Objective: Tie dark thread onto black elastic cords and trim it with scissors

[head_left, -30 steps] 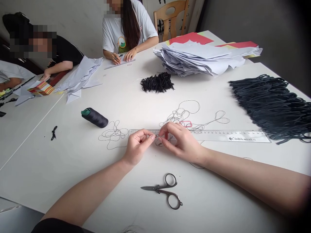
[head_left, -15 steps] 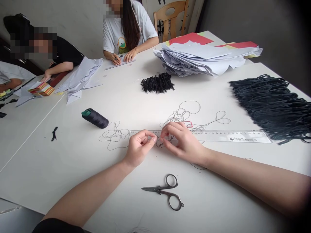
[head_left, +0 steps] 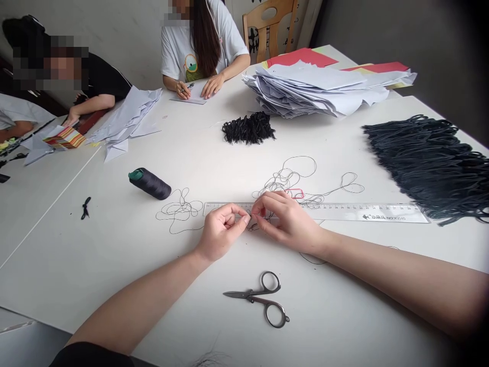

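My left hand (head_left: 225,229) pinches the dark thread (head_left: 182,208) between thumb and forefinger, above the near edge of a clear ruler (head_left: 344,211). Its fingertips almost meet those of my right hand (head_left: 284,219), which is also closed in a pinch at the thread. The exact point of grip is tiny and partly hidden by the fingers. Loose loops of thread lie left of my left hand and behind my right hand. A dark spool (head_left: 151,183) with a green end rests on its side at the left. Scissors (head_left: 260,295) lie partly open nearer me.
Behind the hands are a small black bundle of cords (head_left: 248,128) and a stack of white paper (head_left: 309,89). Dark looped cords (head_left: 431,163) cover the right side. Two people sit across the white table (head_left: 114,255), and another is partly visible at far left.
My fingertips have come closer together, my left hand having shifted slightly right. Across the table, the person in white has moved a hand and the paper or ruler there.
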